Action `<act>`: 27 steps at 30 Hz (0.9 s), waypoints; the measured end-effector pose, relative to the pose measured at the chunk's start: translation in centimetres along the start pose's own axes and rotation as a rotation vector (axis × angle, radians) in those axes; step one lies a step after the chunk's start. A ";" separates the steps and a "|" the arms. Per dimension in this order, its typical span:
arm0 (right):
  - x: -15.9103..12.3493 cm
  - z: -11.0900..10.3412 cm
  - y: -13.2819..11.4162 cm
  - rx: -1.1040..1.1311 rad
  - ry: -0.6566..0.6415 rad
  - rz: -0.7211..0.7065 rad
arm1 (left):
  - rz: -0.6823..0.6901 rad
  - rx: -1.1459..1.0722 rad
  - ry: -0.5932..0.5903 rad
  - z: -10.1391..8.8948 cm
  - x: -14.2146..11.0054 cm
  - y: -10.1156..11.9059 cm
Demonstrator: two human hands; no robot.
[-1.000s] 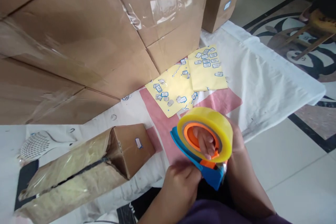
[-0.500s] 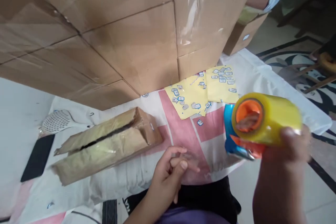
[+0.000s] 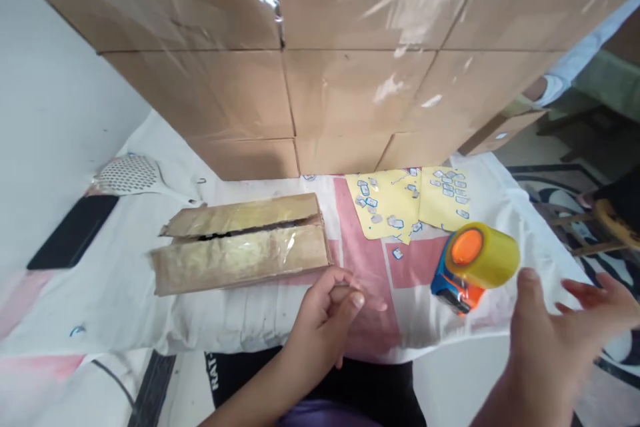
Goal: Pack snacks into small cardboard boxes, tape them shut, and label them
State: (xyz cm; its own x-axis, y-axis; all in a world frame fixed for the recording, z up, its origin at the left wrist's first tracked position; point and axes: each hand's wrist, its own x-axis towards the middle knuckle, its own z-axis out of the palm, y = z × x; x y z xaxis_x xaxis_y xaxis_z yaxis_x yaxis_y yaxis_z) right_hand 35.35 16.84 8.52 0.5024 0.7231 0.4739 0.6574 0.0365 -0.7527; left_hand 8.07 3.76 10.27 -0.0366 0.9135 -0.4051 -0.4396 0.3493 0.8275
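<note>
A tape dispenser point(image 3: 453, 283), blue and orange with a wide yellow roll of tape point(image 3: 495, 257), stands on the right part of the cloth-covered table. Just right of it is my right hand point(image 3: 565, 327), empty, its fingers spread apart. My left hand point(image 3: 333, 313) is over the front edge of the table, thumb and fingers drawn together. A faint see-through sheen at these fingertips looks like a piece of clear tape point(image 3: 369, 288). Left of that hand lies a long cardboard box point(image 3: 250, 257) with its two top flaps nearly meeting and a dark gap between them.
Stacked, taped cartons point(image 3: 345, 93) form a wall behind. Yellow sheets point(image 3: 387, 203) with small stickers lie before them. At left are a white slotted skimmer point(image 3: 135, 177) and a black flat object point(image 3: 73, 233). Another person's sleeve point(image 3: 575, 73) shows beside an open carton point(image 3: 505, 127).
My right hand has carried the tape dispenser away from my left hand, set it on the table and let go. My view has turned left. The left hand stays drawn together.
</note>
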 end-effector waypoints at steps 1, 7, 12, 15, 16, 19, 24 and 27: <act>-1.2 -0.2 -1.9 -0.007 -0.025 -0.121 | 0.013 -0.006 -0.006 0.1 0.0 0.0; -8.3 0.7 -13.3 0.352 -0.867 -0.663 | 0.170 -0.026 -0.028 -0.5 -1.1 0.1; -10.1 2.5 -16.2 0.476 -0.914 -0.898 | 0.246 -0.166 0.003 -2.1 -2.2 -0.1; -11.1 3.0 -17.1 0.608 -1.002 -0.816 | 0.288 -0.203 0.084 -3.0 -2.9 -0.3; -11.5 3.1 -17.5 0.641 -1.020 -0.806 | 0.303 -0.208 0.097 -3.3 -3.2 -0.4; -12.2 3.2 -18.5 0.687 -1.063 -0.820 | 0.324 -0.199 0.112 -4.0 -4.0 -0.3; -12.4 3.6 -19.9 0.702 -1.087 -0.851 | 0.325 -0.220 0.109 -4.4 -4.9 0.1; -12.5 3.8 -20.1 0.688 -1.087 -0.828 | 0.345 -0.224 0.112 -4.7 -4.9 0.3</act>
State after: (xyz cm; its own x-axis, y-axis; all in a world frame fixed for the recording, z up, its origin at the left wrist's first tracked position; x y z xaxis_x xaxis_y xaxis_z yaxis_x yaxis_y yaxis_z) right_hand 13.73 9.64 16.02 -0.7068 0.4672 0.5312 0.0029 0.7528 -0.6583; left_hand 3.90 -1.60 10.72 -0.3077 0.9363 -0.1694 -0.5679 -0.0379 0.8223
